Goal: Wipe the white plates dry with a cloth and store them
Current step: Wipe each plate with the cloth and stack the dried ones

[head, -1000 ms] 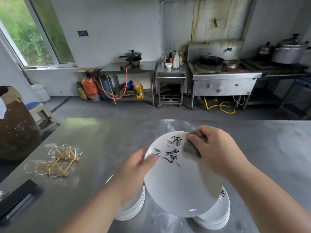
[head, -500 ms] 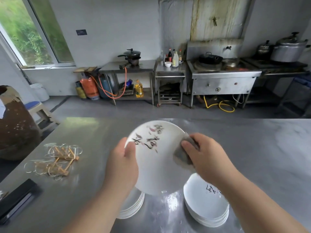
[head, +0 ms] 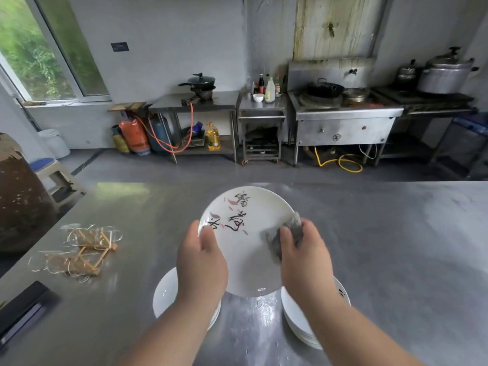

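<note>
Head view, lower centre: above the steel table (head: 383, 247), between the left stack (head: 166, 294) and the right stack (head: 295, 315), held a white plate (head: 248, 249) tilted, face toward the camera. Gripped its left rim with the left hand (head: 202, 262), thumb on the face. With the right hand (head: 306, 257), fingers curled, pinched the grey cloth (head: 293, 228) against its right rim.

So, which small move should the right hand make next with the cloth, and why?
Probably sweep the grey cloth leftward across the face of the plate. The right hand presses it near the right rim and the left hand grips the left rim, so the middle lies open to wipe.
</note>
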`<state>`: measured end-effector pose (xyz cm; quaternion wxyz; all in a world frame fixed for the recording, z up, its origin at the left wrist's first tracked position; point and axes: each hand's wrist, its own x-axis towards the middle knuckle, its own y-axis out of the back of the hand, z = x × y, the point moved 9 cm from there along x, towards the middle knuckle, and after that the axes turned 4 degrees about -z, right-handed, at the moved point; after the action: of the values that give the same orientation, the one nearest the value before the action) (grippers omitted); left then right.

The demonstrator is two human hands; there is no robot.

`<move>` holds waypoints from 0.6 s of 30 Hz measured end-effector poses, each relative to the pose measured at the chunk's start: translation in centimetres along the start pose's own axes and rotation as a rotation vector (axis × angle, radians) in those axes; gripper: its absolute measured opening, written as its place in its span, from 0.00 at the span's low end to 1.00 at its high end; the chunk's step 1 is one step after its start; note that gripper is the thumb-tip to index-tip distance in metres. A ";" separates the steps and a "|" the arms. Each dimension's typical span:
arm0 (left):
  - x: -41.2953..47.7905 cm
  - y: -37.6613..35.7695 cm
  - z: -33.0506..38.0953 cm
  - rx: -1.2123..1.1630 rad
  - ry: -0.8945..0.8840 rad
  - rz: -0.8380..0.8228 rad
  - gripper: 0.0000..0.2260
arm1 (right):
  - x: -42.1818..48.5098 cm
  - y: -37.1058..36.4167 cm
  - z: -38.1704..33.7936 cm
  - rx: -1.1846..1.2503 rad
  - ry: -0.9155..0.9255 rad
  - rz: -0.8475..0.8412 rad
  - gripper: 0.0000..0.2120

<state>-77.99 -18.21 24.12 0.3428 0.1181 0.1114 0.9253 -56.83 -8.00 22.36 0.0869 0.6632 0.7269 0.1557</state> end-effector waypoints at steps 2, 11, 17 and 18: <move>-0.4 -0.3 -1.1 -0.048 0.059 0.092 0.11 | -2.5 -1.8 2.5 0.159 -0.160 -0.025 0.06; 2.8 -0.9 -4.6 0.090 0.077 -0.294 0.10 | 0.0 -0.6 2.6 -0.166 -0.132 -0.521 0.11; 2.8 -2.4 -5.7 0.152 0.221 -0.510 0.12 | 1.5 -0.4 3.2 -0.304 -0.136 -0.652 0.09; 2.3 -2.5 -6.3 0.155 0.311 -0.537 0.18 | 2.0 -0.2 3.0 -0.331 -0.084 -0.597 0.09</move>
<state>-79.98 -15.62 17.72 0.5434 -0.0327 0.2596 0.7976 -56.26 -5.76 19.68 0.2650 0.4037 0.8496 0.2119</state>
